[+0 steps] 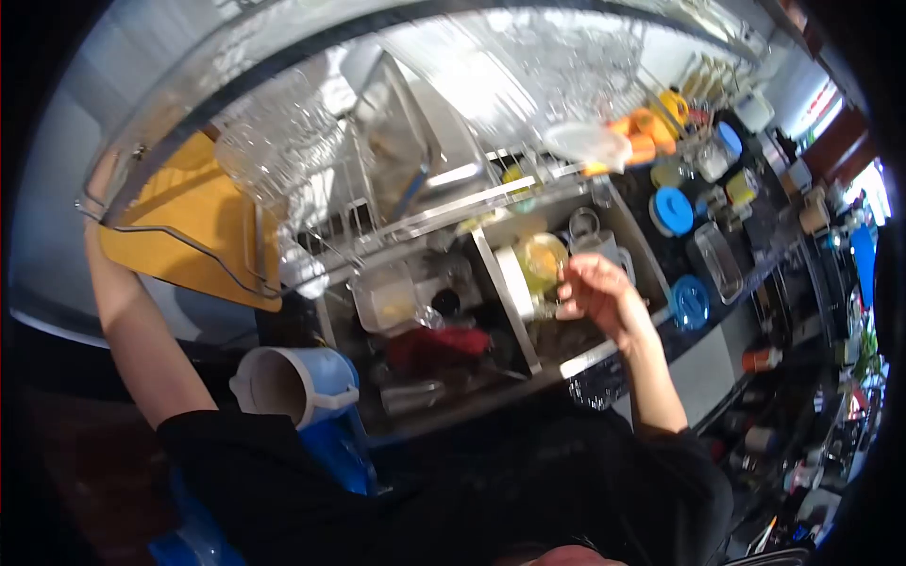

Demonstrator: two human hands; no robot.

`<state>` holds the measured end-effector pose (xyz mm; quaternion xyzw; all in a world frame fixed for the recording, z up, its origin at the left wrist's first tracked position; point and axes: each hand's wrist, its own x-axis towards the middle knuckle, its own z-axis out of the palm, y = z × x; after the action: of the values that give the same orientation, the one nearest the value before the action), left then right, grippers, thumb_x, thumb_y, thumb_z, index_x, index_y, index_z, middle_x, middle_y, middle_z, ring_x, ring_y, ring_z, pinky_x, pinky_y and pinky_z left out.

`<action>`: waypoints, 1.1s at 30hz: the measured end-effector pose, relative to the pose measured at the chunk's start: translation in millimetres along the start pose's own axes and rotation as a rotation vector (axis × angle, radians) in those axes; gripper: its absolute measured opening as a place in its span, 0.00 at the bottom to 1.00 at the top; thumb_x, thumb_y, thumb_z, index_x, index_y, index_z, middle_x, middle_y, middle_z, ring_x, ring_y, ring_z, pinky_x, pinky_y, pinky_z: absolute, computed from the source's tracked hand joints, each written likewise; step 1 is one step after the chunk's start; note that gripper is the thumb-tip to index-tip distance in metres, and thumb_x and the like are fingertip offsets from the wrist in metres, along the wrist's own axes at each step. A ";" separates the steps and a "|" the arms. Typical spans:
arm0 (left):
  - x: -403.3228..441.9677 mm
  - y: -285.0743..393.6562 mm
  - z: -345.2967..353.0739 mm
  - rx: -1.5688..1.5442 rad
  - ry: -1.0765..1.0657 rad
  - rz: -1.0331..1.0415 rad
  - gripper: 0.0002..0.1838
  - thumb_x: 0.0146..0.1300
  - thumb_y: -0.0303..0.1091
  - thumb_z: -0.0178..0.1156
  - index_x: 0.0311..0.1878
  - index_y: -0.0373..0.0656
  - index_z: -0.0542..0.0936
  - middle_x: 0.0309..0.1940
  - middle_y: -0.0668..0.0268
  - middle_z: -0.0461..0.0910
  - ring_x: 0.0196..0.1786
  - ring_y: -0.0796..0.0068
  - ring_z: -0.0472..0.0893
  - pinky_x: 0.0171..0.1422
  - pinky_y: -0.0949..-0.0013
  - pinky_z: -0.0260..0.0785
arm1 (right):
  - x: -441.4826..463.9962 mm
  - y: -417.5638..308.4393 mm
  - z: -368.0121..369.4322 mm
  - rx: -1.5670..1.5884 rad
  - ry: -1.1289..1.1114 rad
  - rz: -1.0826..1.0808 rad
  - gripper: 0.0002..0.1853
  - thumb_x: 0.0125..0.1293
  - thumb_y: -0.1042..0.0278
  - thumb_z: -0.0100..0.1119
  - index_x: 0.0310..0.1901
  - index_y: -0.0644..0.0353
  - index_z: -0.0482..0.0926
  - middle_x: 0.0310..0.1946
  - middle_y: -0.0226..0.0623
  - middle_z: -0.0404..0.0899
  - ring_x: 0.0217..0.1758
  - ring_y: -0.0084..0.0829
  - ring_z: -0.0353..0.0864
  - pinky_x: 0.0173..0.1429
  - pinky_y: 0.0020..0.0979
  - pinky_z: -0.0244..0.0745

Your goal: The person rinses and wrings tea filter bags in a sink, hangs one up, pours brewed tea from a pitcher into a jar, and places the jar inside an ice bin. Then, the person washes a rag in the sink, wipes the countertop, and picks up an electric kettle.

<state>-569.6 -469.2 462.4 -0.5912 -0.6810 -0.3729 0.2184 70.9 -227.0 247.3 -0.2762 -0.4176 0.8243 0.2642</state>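
My left hand (106, 177) is raised at the far left beside a yellow board (193, 217) in the wire dish rack (406, 222). The rack and board hide its fingers, so its grip cannot be made out. My right hand (606, 297) hovers over the right sink basin (637, 226), fingers loosely curled and apart from the thumb, with nothing visible between them. Just left of its fingertips is a yellow-green container (543, 262). In the left basin lie a clear plastic tub (385, 294) and a red cloth-like item (439, 349).
A blue-and-white pitcher (297, 385) stands near my left forearm. Metal pans (411, 141) and glassware fill the rack. Right of the sink are a blue lid (672, 210), another blue-lidded container (690, 302) and a clear tray (717, 262). Orange items (646, 132) sit behind.
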 end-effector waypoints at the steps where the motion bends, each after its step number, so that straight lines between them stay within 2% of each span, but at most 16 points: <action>1: 3.4 11.2 -11.1 -0.162 0.053 -0.222 0.16 0.62 0.40 0.48 0.47 0.40 0.74 0.38 0.60 0.76 0.39 0.71 0.75 0.44 0.73 0.67 | -0.9 -4.6 -6.6 -0.080 -0.027 -0.034 0.14 0.60 0.66 0.53 0.45 0.63 0.70 0.39 0.42 0.74 0.34 0.29 0.75 0.37 0.27 0.73; 4: 6.6 46.4 -25.0 -0.590 0.239 -0.907 0.20 0.61 0.42 0.47 0.49 0.39 0.76 0.39 0.64 0.79 0.39 0.75 0.78 0.43 0.78 0.68 | 22.0 7.3 -89.7 -0.848 -0.013 -0.216 0.16 0.61 0.64 0.53 0.48 0.62 0.73 0.35 0.37 0.77 0.33 0.30 0.76 0.37 0.26 0.73; 6: 0.7 65.5 -19.2 -0.668 0.395 -1.036 0.18 0.60 0.41 0.47 0.46 0.39 0.76 0.37 0.63 0.78 0.38 0.74 0.77 0.43 0.78 0.68 | 18.7 15.4 -138.4 -2.122 0.171 -0.077 0.17 0.59 0.64 0.56 0.49 0.59 0.74 0.32 0.36 0.78 0.30 0.28 0.75 0.38 0.25 0.73; 7: -4.9 75.9 -16.9 -0.635 0.459 -0.984 0.17 0.60 0.40 0.47 0.45 0.39 0.76 0.36 0.63 0.78 0.37 0.74 0.77 0.43 0.78 0.68 | 21.6 18.9 -164.0 -2.119 0.164 -0.061 0.17 0.59 0.64 0.56 0.49 0.59 0.74 0.32 0.36 0.78 0.30 0.28 0.75 0.38 0.25 0.73; 10: -30.1 127.2 -3.7 -0.429 0.642 -0.719 0.15 0.59 0.38 0.46 0.40 0.39 0.76 0.34 0.62 0.78 0.35 0.72 0.76 0.42 0.77 0.67 | 47.9 8.4 -204.1 -1.383 0.083 -0.027 0.20 0.57 0.63 0.58 0.51 0.59 0.73 0.36 0.40 0.80 0.32 0.33 0.79 0.38 0.29 0.73; 13: -56.9 201.5 22.9 -0.219 0.831 -0.451 0.13 0.58 0.37 0.46 0.35 0.39 0.76 0.31 0.62 0.77 0.34 0.71 0.75 0.41 0.76 0.67 | 108.0 0.9 -218.2 -1.575 0.330 -0.598 0.20 0.59 0.61 0.56 0.52 0.60 0.72 0.46 0.43 0.76 0.41 0.38 0.79 0.44 0.30 0.73; 14: -65.7 233.0 36.6 -0.166 0.890 -0.361 0.13 0.58 0.36 0.46 0.34 0.39 0.76 0.31 0.61 0.77 0.33 0.71 0.75 0.40 0.76 0.66 | 127.2 -9.7 -215.3 -1.497 0.347 -0.493 0.23 0.59 0.60 0.55 0.54 0.61 0.69 0.52 0.46 0.71 0.51 0.42 0.74 0.52 0.33 0.70; 17: -85.5 336.4 98.8 -0.104 0.995 -0.122 0.12 0.57 0.35 0.45 0.29 0.38 0.76 0.28 0.61 0.77 0.31 0.70 0.74 0.39 0.75 0.66 | 204.6 -4.5 -228.6 -1.499 0.371 -0.867 0.28 0.58 0.53 0.52 0.58 0.58 0.65 0.60 0.49 0.63 0.65 0.48 0.58 0.66 0.41 0.56; 18: -91.6 369.3 129.6 -0.123 0.984 -0.078 0.12 0.56 0.34 0.45 0.28 0.38 0.76 0.27 0.61 0.76 0.30 0.69 0.73 0.39 0.75 0.66 | 214.8 -6.7 -222.0 -1.611 0.397 -0.792 0.29 0.57 0.52 0.52 0.58 0.58 0.65 0.60 0.50 0.62 0.63 0.49 0.60 0.65 0.45 0.56; 20: -111.9 428.2 211.2 -0.218 0.675 -0.136 0.13 0.56 0.33 0.45 0.25 0.38 0.76 0.26 0.60 0.76 0.29 0.69 0.73 0.38 0.74 0.65 | 231.7 -12.9 -207.4 -1.810 0.404 -0.654 0.29 0.55 0.51 0.52 0.55 0.59 0.68 0.57 0.51 0.65 0.60 0.51 0.63 0.61 0.51 0.57; 22: -147.9 470.9 323.1 -0.071 0.005 -0.177 0.09 0.49 0.28 0.56 0.35 0.40 0.78 0.28 0.65 0.78 0.27 0.73 0.74 0.35 0.71 0.67 | 247.0 -14.4 -206.6 -1.893 0.389 -0.589 0.28 0.54 0.50 0.53 0.53 0.59 0.70 0.55 0.50 0.67 0.58 0.51 0.64 0.60 0.54 0.57; 23: -153.9 490.9 375.2 -0.405 -0.184 -0.465 0.12 0.47 0.24 0.59 0.39 0.42 0.79 0.29 0.68 0.78 0.25 0.76 0.74 0.32 0.73 0.68 | 253.7 -12.8 -208.6 -1.983 0.461 -0.778 0.25 0.55 0.51 0.51 0.50 0.59 0.72 0.49 0.47 0.72 0.53 0.47 0.70 0.56 0.46 0.63; 24: -163.5 496.4 423.8 -0.546 -0.368 -0.527 0.11 0.48 0.24 0.58 0.38 0.41 0.79 0.30 0.66 0.79 0.26 0.77 0.75 0.30 0.77 0.67 | 261.6 -16.9 -214.2 -2.063 0.531 -0.985 0.22 0.56 0.51 0.49 0.46 0.58 0.75 0.43 0.43 0.77 0.47 0.44 0.75 0.51 0.39 0.69; 27: -216.5 472.8 575.6 -0.651 -0.516 -0.604 0.12 0.52 0.25 0.59 0.42 0.39 0.79 0.30 0.64 0.80 0.27 0.77 0.75 0.33 0.79 0.68 | 275.9 -38.5 -233.3 -1.833 0.361 -1.069 0.20 0.54 0.52 0.51 0.43 0.58 0.75 0.40 0.42 0.77 0.43 0.44 0.76 0.49 0.42 0.69; 30: -239.7 458.4 679.6 -0.499 -0.402 -0.570 0.13 0.50 0.27 0.61 0.41 0.37 0.78 0.30 0.62 0.80 0.26 0.73 0.76 0.32 0.77 0.69 | 278.6 -63.7 -242.0 -1.642 0.196 -1.126 0.17 0.53 0.57 0.53 0.40 0.59 0.76 0.35 0.41 0.78 0.36 0.42 0.78 0.43 0.41 0.71; 33: -263.7 443.5 763.5 -0.165 -0.650 -0.911 0.15 0.46 0.29 0.61 0.40 0.37 0.78 0.30 0.62 0.80 0.26 0.71 0.75 0.33 0.76 0.70 | 264.9 -65.3 -259.6 -1.707 0.200 -1.142 0.14 0.52 0.62 0.54 0.38 0.59 0.76 0.34 0.42 0.78 0.33 0.41 0.79 0.37 0.38 0.72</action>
<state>23.5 -43.6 -99.9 -0.3374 -0.8682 -0.2799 -0.2324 72.2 123.7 110.1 -0.1994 -0.9089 -0.0220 0.3657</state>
